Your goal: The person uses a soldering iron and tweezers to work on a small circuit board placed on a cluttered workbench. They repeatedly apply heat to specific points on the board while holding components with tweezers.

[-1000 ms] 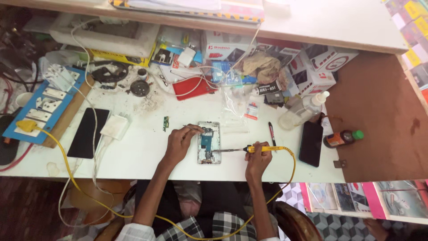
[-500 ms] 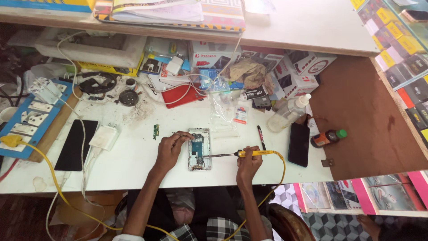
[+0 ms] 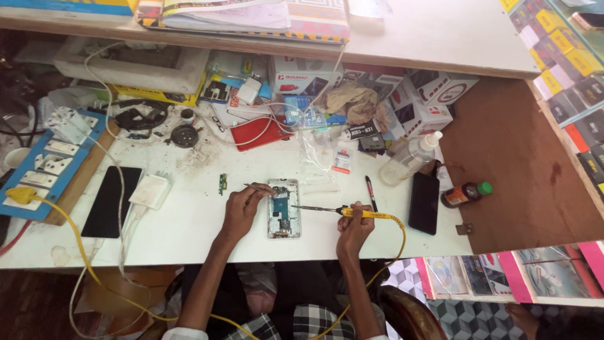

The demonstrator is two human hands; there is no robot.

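So the opened-up smartphone with its back cover off [image 3: 284, 208] is lying flat on the white laminate worktop [image 3: 189, 233], near the front edge, right between both hands, with its circuit board and small metal bits exposed inside the pale frame. The left hand [image 3: 242, 211] rests on the table just left of it, fingers pinched shut around a thin pair of metal tweezers [image 3: 253, 186] at the phone's top left corner. The right hand [image 3: 353, 228] is clenched around the yellow-handled soldering iron [image 3: 343, 211], whose slim metal tip lies across the phone's right edge, and its yellow rubbery cord [image 3: 393, 242] loops off the table edge. Container-wise: a clear plastic squeeze bottle with a white nozzle [image 3: 409, 160] lies tilted, contents look clear but hard to tell; a small brown bottle with a green cap [image 3: 465, 194] lies on its side where the white top meets the brown board, holding something dark. There's a crinkly clear plastic zip bag [image 3: 318, 165] with a little red and white card in it, just above the phone. Glossy black slab phones lie on both sides, one far left [image 3: 113, 201] and one right [image 3: 425, 203]. A white boxy charger plug [image 3: 150, 191] sits beside the left one, and white and red cardboard boxes [image 3: 434, 94] are stacked along the back under the shelf.
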